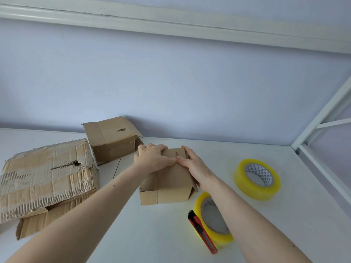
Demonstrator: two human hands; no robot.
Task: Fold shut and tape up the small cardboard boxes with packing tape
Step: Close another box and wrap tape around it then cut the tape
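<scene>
Nearest the camera, a red utility knife (202,232) is laid on the white table (152,234), touching a roll of yellowish packing tape (212,219) that is partly hidden by the right forearm. A second tape roll (257,179) is seen lying flat further to the right, well apart from the first.

At the table's middle, a small cardboard box (169,183) is held down from above by both hands. The left hand (153,158) is pressed flat on the folded top flaps, its fingers straight and reaching over the far edge. The right hand (193,166) is laid flat on the box's right side (its thumb meets the left hand's fingertips at the flap seam), with the fingers extended rather than curled.

To the left, a larger torn box (47,173) with peeled corrugated skin is set on a flattened piece of cardboard (38,221). Behind it, against the pale wall (171,82), another brown box (112,139) is seen, one flap standing out.
</scene>
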